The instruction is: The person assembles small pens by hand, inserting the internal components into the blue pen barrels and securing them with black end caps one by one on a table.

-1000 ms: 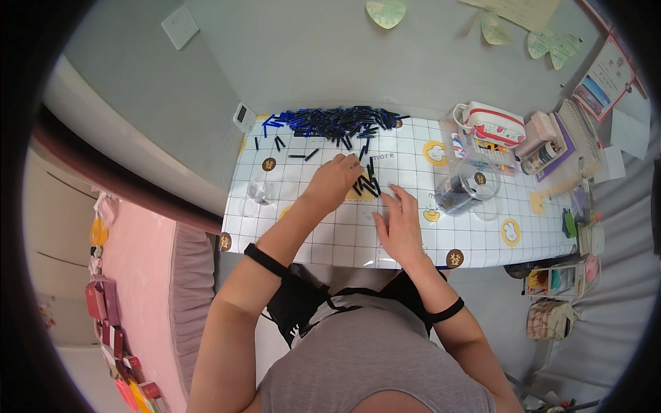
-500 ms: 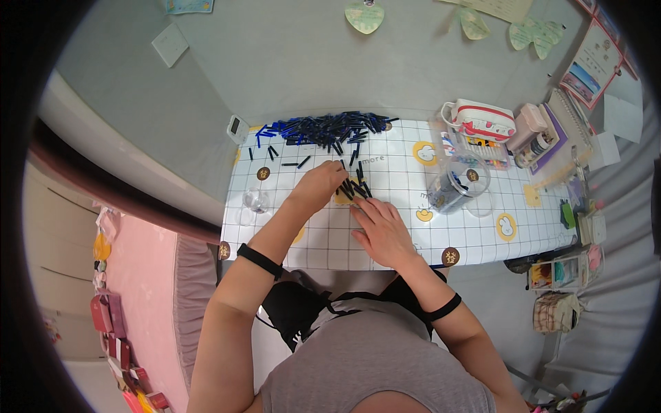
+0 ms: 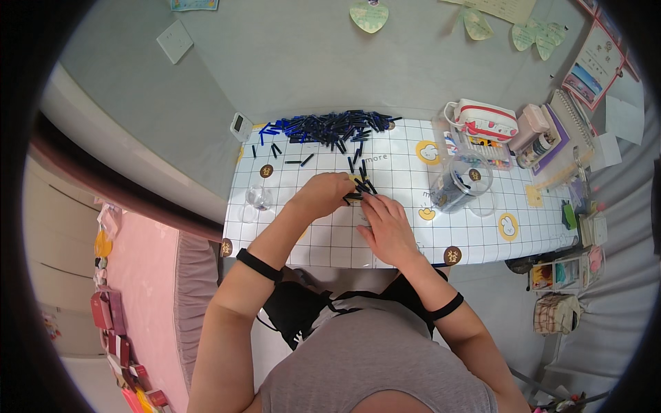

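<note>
Left fingers (image 3: pixel 346 184) (grip unclear) have moved bodyward beside dark sticks (image 3: pixel 372 186); right fingers (image 3: pixel 381 208) loosely spread

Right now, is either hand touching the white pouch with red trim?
No: the left hand and right hand are both by small dark sticks, while the white pouch lies apart, toward the back right.

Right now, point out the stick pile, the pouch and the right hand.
Stick pile (image 3: pixel 336 126): head view, on the sticks mid-heap.
Pouch (image 3: pixel 486 122): head view, middle of its visible side.
Right hand (image 3: pixel 390 229): head view, back of the hand.
</note>
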`<state>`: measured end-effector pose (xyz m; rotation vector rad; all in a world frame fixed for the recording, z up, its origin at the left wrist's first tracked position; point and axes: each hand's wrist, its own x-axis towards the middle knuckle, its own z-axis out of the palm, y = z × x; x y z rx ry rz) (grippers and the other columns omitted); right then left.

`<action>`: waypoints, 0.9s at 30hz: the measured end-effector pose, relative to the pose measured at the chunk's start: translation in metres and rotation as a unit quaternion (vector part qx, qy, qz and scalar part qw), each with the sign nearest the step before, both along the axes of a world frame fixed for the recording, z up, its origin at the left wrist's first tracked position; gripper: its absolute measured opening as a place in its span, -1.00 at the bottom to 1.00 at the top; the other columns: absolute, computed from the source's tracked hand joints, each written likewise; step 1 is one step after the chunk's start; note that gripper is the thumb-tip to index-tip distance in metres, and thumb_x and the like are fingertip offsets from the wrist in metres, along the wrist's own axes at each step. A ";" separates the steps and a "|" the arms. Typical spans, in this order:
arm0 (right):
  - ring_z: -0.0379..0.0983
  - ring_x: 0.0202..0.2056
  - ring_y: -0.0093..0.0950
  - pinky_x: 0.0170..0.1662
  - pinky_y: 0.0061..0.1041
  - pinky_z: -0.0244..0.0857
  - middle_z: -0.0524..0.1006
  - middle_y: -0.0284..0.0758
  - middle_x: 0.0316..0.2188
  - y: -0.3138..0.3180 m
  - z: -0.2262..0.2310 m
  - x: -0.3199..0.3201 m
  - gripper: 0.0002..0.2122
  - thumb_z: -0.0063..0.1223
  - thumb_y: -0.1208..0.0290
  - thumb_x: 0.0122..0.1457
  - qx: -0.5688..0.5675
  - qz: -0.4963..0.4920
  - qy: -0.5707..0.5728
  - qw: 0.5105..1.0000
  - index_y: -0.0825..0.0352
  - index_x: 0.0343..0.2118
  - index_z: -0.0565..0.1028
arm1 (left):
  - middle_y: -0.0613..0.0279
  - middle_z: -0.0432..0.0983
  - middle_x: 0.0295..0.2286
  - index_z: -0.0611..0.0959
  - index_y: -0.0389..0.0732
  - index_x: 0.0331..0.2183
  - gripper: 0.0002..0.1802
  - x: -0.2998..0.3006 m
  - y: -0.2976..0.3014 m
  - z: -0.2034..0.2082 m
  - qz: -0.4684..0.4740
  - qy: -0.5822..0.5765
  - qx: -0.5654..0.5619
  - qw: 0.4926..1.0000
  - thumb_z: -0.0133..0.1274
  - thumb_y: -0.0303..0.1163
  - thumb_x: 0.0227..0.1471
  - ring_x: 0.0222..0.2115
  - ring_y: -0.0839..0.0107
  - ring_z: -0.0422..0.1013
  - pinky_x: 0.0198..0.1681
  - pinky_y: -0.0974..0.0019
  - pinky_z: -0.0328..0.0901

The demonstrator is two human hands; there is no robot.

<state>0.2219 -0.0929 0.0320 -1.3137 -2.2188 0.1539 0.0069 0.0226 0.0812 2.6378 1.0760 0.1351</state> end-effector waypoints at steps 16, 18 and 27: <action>0.36 0.14 -0.06 0.24 -0.08 0.26 0.45 -0.12 0.15 0.006 -0.014 0.004 -0.57 0.29 0.46 0.22 0.027 -0.120 0.120 0.985 0.43 0.15 0.53 | 0.13 0.66 -0.26 0.70 -0.17 -0.26 -0.72 0.019 -0.017 -0.006 0.115 0.005 -0.032 0.993 0.42 -0.29 0.04 -0.21 0.01 0.62 -0.18 0.00 0.50; 0.36 0.13 -0.06 0.24 -0.08 0.26 0.45 -0.12 0.15 0.007 -0.014 0.005 -0.58 0.27 0.47 0.24 0.018 -0.114 0.120 0.986 0.41 0.16 0.54 | 0.13 0.67 -0.27 0.71 -0.17 -0.25 -0.72 0.019 -0.016 -0.007 0.091 -0.048 -0.002 0.995 0.43 -0.26 0.05 -0.16 0.04 0.63 -0.13 0.02 0.52; 0.42 0.02 -0.08 0.12 -0.15 0.39 0.51 -0.11 0.06 0.030 0.005 0.007 -0.67 0.18 0.49 0.32 -0.021 -0.079 0.054 0.995 0.37 0.13 0.61 | 0.22 0.69 -0.27 0.83 -0.11 -0.27 -0.84 0.021 -0.016 -0.016 0.088 -0.058 0.006 0.994 0.40 -0.36 0.03 -0.19 0.08 0.62 -0.14 0.04 0.51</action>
